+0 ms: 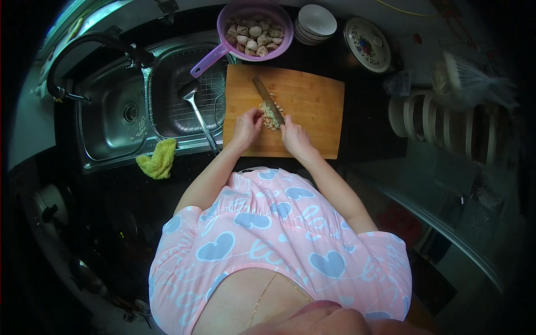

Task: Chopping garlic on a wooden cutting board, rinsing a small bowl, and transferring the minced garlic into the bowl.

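Note:
In my right hand is the handle end of a kitchen knife, whose dark blade points away to the upper left. The blade lies across a small pile of finely chopped pale and green food, possibly garlic or scallion. My left hand rests at the left side of this pile with its fingers bent together; whether anything is pinched between them is hidden. Under both hands is a wooden cutting board.
Beyond the board stand a purple colander of dumplings, stacked white bowls and a pot with a flowered lid. Leftward is a double steel sink with a black faucet. A spatula crosses its rack; a yellow cloth lies in front.

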The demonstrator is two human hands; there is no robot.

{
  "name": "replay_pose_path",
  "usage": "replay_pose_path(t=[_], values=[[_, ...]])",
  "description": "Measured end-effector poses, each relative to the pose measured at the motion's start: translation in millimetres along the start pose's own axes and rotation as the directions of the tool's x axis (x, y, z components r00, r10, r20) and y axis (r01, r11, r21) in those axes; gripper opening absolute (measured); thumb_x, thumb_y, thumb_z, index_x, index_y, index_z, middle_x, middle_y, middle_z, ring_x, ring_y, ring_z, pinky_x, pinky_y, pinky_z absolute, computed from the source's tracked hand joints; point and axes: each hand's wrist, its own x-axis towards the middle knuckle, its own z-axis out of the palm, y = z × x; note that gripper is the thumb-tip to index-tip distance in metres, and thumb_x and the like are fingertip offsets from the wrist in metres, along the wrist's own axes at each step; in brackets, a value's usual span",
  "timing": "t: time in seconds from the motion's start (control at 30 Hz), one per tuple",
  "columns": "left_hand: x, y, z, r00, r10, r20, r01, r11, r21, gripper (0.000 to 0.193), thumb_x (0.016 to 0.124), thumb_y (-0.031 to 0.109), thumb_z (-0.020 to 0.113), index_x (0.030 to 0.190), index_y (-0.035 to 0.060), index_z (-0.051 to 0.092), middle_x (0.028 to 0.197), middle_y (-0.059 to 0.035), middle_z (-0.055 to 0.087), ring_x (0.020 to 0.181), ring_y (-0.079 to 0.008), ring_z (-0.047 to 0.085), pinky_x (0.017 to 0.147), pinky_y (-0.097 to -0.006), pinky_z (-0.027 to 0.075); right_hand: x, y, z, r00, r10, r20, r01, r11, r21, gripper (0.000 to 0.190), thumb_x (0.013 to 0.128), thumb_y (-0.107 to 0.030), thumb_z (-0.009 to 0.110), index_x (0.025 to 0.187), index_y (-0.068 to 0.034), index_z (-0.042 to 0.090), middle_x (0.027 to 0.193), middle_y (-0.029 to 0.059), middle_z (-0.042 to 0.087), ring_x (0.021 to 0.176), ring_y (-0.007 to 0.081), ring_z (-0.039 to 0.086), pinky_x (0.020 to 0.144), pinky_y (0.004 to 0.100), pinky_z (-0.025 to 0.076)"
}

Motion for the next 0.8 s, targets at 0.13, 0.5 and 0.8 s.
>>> replay_pose_path(t=[0.13,0.5,0.8], values=[[-2.4,1.0,-3.8,0.999,0.024,-0.044,-0.026,0.999,-0.026,0.013,0.08,0.002,0.061,0.092,0.0012,0.065,0.084,-0.0163,0.065,0.076,-0.0294,0.064,0.069,-0.0382,0.051,-4.4,-2.0,3.6,1.0,0.003,-0.003,-0.003,0.998,0.064,0.029,0.094,-0.024,0.048,0.113,-0.003,0.044,0.091,0.0301,0.064,0.086,0.0501,0.061,0.077,0.0583,0.046],[-0.2,-4.0,-21.8,0.998,0.006,-0.061,0.001,0.994,0.114,0.013,0.083,0.006,0.062,0.094,0.0062,0.068,0.089,-0.0105,0.066,0.078,-0.0234,0.066,0.072,-0.0331,0.052,-10.6,-7.8,27.4,1.0,-0.001,-0.015,0.003,0.986,0.169,0.03,0.094,-0.024,0.048,0.114,-0.002,0.044,0.09,0.0297,0.064,0.088,0.05,0.061,0.077,0.0575,0.047],[-3.2,-6.0,-19.6,0.999,-0.022,-0.048,0.028,0.99,0.137,0.013,0.083,0.009,0.063,0.094,0.0073,0.068,0.088,-0.0096,0.068,0.078,-0.0229,0.066,0.071,-0.0331,0.052,-9.2,-4.2,16.1,0.999,-0.041,-0.016,0.042,0.998,0.038,0.029,0.094,-0.024,0.046,0.114,-0.002,0.044,0.09,0.0297,0.064,0.087,0.0489,0.061,0.079,0.0576,0.046]])
